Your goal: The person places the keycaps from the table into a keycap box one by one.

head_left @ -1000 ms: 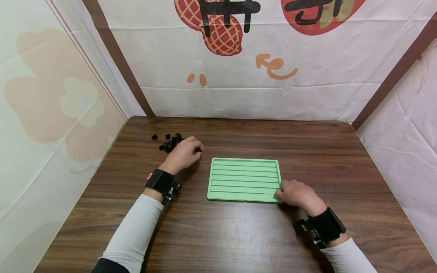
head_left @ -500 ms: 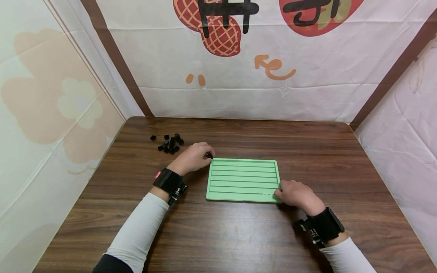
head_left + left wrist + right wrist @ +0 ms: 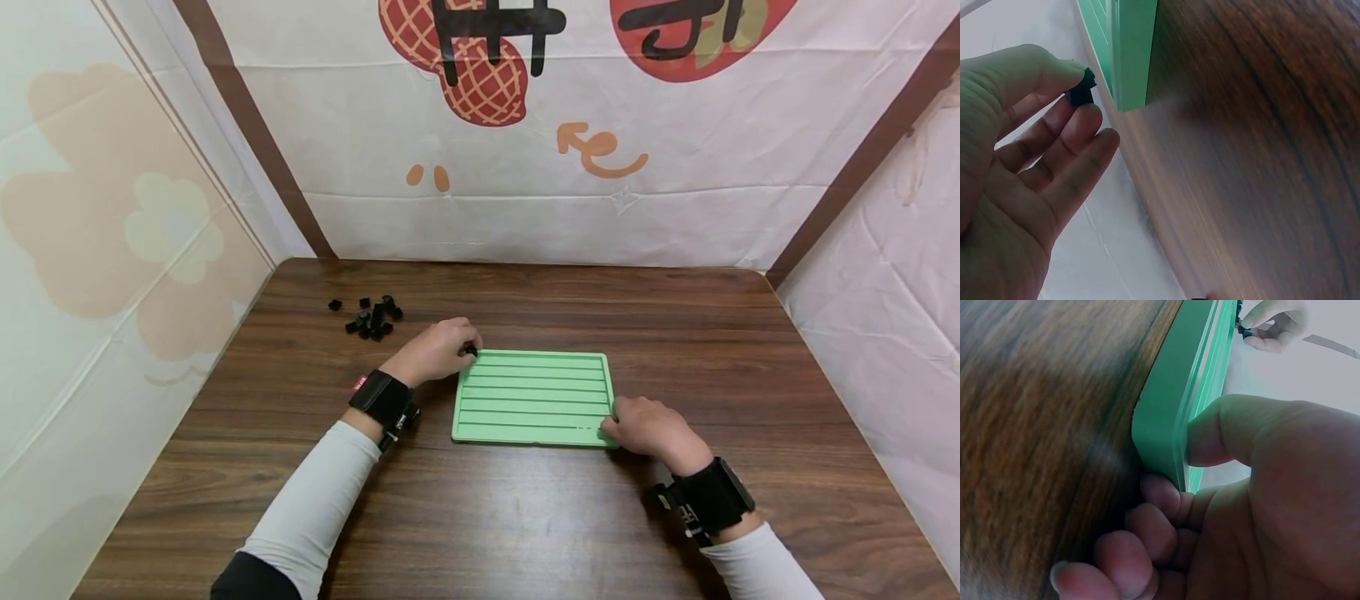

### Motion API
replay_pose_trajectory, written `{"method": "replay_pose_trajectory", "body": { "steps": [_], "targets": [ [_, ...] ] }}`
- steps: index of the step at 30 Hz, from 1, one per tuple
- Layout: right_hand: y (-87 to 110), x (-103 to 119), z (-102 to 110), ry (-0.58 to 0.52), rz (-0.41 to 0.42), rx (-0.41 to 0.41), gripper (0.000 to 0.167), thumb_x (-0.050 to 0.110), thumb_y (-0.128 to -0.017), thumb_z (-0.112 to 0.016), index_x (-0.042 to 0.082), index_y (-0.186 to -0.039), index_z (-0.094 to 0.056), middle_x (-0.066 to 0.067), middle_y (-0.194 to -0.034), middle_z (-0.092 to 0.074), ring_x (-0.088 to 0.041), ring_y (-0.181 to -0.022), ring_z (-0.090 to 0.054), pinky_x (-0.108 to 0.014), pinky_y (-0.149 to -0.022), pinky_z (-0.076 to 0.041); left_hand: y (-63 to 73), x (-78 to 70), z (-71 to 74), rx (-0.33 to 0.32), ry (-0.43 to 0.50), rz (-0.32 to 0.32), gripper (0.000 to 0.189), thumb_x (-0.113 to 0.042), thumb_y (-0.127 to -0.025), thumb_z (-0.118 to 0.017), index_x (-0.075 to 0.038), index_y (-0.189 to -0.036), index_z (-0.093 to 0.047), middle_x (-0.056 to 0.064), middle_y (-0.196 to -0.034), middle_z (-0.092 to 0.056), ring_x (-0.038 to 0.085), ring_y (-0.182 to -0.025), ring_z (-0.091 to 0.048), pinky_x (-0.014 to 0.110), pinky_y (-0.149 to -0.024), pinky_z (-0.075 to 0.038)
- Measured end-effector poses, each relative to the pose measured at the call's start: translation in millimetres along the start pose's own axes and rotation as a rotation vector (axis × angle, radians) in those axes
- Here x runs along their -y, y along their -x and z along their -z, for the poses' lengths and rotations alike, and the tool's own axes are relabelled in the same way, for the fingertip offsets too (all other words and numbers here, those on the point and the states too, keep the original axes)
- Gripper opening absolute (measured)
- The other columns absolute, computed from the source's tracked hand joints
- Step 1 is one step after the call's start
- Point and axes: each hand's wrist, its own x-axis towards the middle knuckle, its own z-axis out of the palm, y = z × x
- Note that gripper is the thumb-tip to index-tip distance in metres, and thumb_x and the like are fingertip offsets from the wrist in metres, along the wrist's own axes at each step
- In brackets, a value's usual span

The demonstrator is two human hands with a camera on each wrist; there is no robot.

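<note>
Tray (image 3: pixel 533 395), mid-frame
My left fingers (image 3: pixel 1082 126) pinch a block (image 3: pixel 1080 95), right fingers (image 3: pixel 1159 492) the tray; slack pinching might drop the block.

Tray (image 3: pixel 534 398) approx. mid desk (image 3: pixel 487 525); loose pcs (image 3: pixel 377 315) far L, behind tray level. L grip (image 3: pixel 433 352) w/ 1 pc (image 3: pixel 1081 95) by tray's far-L corner; R grip (image 3: pixel 651 429) at near-R corner. Backdrop (image 3: pixel 517 217) behind desk.

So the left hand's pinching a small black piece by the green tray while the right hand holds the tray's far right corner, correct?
Not quite: the head view shows the right hand holding the near, not far, right corner of the green tray. The left hand does pinch a black piece.
</note>
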Motion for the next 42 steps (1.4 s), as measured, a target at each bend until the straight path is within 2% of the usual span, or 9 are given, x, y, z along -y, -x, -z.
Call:
{"method": "replay_pose_trajectory", "body": {
  "steps": [7, 12, 18, 29, 36, 42],
  "targets": [
    [0.5, 0.4, 0.3, 0.009, 0.008, 0.000, 0.022, 0.023, -0.102, -0.048, 0.008, -0.086, -0.053, -0.004, -0.069, -0.043, -0.019, -0.059, -0.040, -0.033, -0.058, -0.032, -2.6, -1.2, -1.0, 0.038, -0.014, -0.021, 0.019, -0.008, -0.097, -0.066, -0.010, -0.115, -0.074, 0.005, -0.118, -0.064, 0.016, -0.100, -0.062, 0.033, -0.085, -0.054],
    [-1.1, -0.7, -0.4, 0.013, 0.003, -0.001, 0.021, 0.022, -0.101, -0.048, 0.008, -0.086, -0.053, -0.004, -0.069, -0.042, -0.018, -0.059, -0.040, -0.033, -0.058, -0.032, -3.8, -1.9, -2.0, 0.054, -0.028, -0.025, 0.020, -0.006, -0.096, -0.066, -0.009, -0.114, -0.074, 0.006, -0.120, -0.065, 0.019, -0.106, -0.063, 0.034, -0.089, -0.054],
    [-1.6, -1.2, -0.5, 0.011, 0.010, -0.004, 0.021, 0.022, -0.101, -0.048, 0.008, -0.085, -0.053, -0.003, -0.068, -0.041, -0.018, -0.058, -0.038, -0.032, -0.058, -0.031, -4.4, -2.2, -1.9, 0.063, -0.037, -0.034, 0.020, -0.004, -0.094, -0.068, -0.008, -0.113, -0.075, 0.006, -0.117, -0.065, 0.020, -0.105, -0.064, 0.035, -0.089, -0.054],
    [-0.3, 0.0, -0.2, 0.012, 0.003, -0.005, 0.022, 0.023, -0.101, -0.048, 0.008, -0.085, -0.053, -0.003, -0.068, -0.041, -0.018, -0.059, -0.038, -0.032, -0.058, -0.031, -5.2, -5.0, -1.3, 0.094, -0.041, -0.001, 0.023, -0.003, -0.093, -0.065, -0.009, -0.113, -0.074, 0.004, -0.117, -0.063, 0.017, -0.102, -0.061, 0.033, -0.087, -0.053],
    [0.8, 1.6, 0.0, 0.021, -0.011, -0.004, 0.021, 0.023, -0.101, -0.049, 0.008, -0.087, -0.053, -0.003, -0.069, -0.043, -0.018, -0.060, -0.040, -0.033, -0.059, -0.033, -3.9, -6.0, -1.9, 0.096, -0.031, 0.024, 0.024, -0.005, -0.093, -0.065, -0.013, -0.114, -0.073, 0.002, -0.117, -0.061, 0.016, -0.095, -0.058, 0.033, -0.082, -0.051],
    [1.3, 1.7, 0.6, 0.021, -0.002, -0.006, 0.021, 0.023, -0.101, -0.049, 0.008, -0.087, -0.053, -0.004, -0.069, -0.043, -0.019, -0.060, -0.041, -0.033, -0.059, -0.033, -1.8, -3.2, -1.5, 0.036, -0.075, -0.011, 0.021, -0.012, -0.094, -0.067, -0.015, -0.114, -0.074, 0.004, -0.119, -0.061, 0.019, -0.106, -0.054, 0.035, -0.083, -0.051]
  ]
}}
